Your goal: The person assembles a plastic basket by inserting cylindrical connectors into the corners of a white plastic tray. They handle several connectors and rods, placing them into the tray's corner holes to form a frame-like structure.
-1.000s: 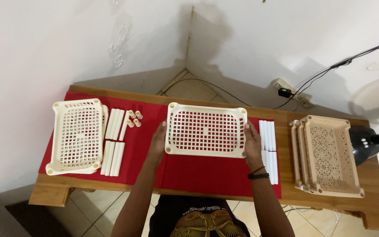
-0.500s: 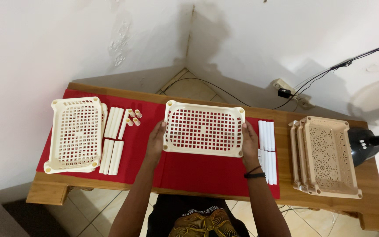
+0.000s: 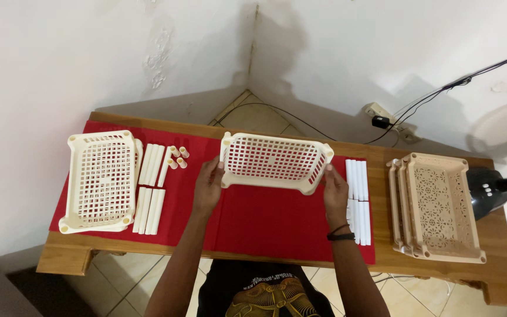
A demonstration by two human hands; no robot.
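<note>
A cream plastic lattice tray (image 3: 274,159) is lifted and tilted over the middle of the red cloth (image 3: 265,223), its near edge raised. My left hand (image 3: 208,185) grips its left end. On the right end is my right hand (image 3: 334,191), with a dark band on the wrist. White tubes (image 3: 357,199) lie just right of my right hand.
At the left stands a stack of cream lattice trays (image 3: 100,179), with white tubes (image 3: 151,188) and short cream connectors (image 3: 178,157) beside it. A stack of beige patterned trays (image 3: 438,205) sits at the right of the wooden table (image 3: 494,276). A black fan base (image 3: 488,191) stands at the far right.
The middle tray lay flat on the cloth between my hands. Both hands have now lifted it and tipped its near edge upward.
</note>
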